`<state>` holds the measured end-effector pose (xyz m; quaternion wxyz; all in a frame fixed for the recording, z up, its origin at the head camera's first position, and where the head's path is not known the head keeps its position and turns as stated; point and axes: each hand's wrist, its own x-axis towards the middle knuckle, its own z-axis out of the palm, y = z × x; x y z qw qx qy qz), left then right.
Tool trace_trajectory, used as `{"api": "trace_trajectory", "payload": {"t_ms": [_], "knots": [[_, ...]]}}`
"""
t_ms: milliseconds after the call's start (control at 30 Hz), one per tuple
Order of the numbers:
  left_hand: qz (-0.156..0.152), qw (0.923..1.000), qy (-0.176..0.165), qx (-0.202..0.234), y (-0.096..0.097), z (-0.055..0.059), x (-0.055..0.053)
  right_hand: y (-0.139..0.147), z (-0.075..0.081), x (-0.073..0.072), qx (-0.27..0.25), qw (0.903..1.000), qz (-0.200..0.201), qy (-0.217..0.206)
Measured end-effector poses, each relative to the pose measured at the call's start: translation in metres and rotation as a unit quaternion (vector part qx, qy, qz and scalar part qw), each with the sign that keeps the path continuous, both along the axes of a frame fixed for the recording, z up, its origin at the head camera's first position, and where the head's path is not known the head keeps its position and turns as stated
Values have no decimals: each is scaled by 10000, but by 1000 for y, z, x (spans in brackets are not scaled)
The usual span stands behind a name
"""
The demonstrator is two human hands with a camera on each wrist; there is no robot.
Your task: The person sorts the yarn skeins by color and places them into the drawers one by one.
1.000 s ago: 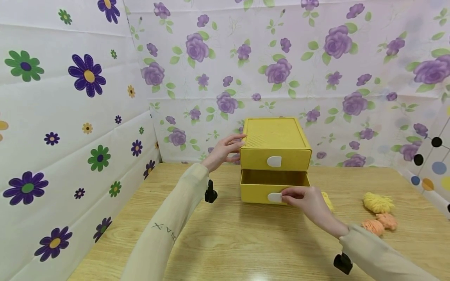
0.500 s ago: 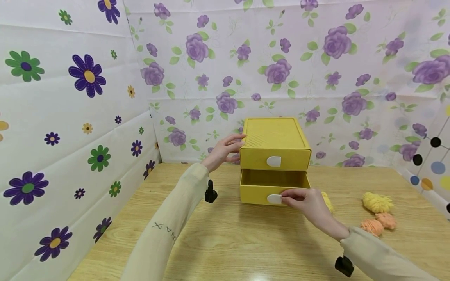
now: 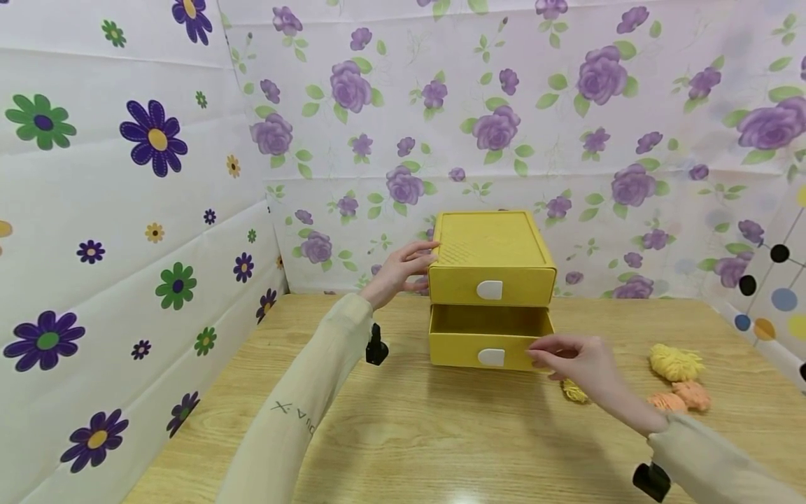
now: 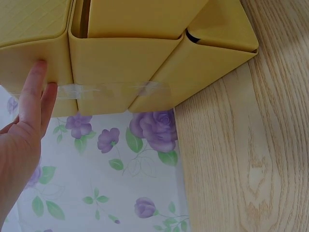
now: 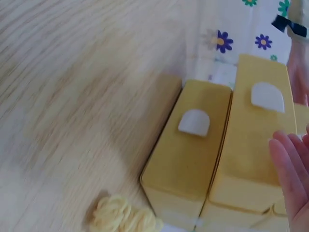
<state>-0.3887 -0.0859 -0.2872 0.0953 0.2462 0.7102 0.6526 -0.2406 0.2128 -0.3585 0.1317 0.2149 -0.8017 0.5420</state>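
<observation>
A yellow two-drawer storage box (image 3: 491, 238) stands on the table against the back wall. Its lower drawer (image 3: 456, 348) is pulled partway out and its inside looks bare; the upper drawer (image 3: 460, 285) is closed. My left hand (image 3: 399, 274) rests its fingertips on the box's left side, fingers extended, as the left wrist view also shows. Just right of the lower drawer's white handle (image 3: 491, 358), my right hand (image 3: 582, 364) is off the handle, with relaxed fingers by the drawer front's right end. Whether they touch it I cannot tell. The right wrist view shows this hand (image 5: 294, 169) holding nothing.
A yellow yarn bundle (image 3: 574, 390) lies beside the drawer, partly behind the right hand. Farther right are another yellow yarn bundle (image 3: 676, 362) and two peach yarn balls, one (image 3: 693, 395) behind the other. Flower-printed sheets (image 3: 352, 140) enclose the wooden table (image 3: 403, 434) behind and at the left.
The right hand has let go of the lower drawer's handle and moved right. The drawer came out very slightly before that. The left hand stays on the box's side.
</observation>
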Motion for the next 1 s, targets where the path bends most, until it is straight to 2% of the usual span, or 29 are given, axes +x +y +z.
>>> {"api": "trace_trajectory", "payload": {"t_ms": [133, 333, 467, 733, 867, 1000], "knots": [[15, 10000, -8, 7, 0, 0, 1, 15, 5, 2, -11, 10000, 17, 69], [14, 10000, -11, 9, 0, 0, 1, 41, 16, 8, 191, 9997, -85, -136], [-36, 10000, -53, 25, 0, 1, 2, 62, 16, 5, 253, 9995, -89, -179], [-175, 9995, -229, 121, 0, 14, 17, 103, 10, -3, 711, 9970, 4, -299], [-95, 9996, -209, 140, 1, 9, 11, 121, 6, -7, 986, 9940, 321, -351], [-3, 9998, -145, 155, 1, 2, 3, 139, 0, -11, 1407, 9848, 949, -358]]}}
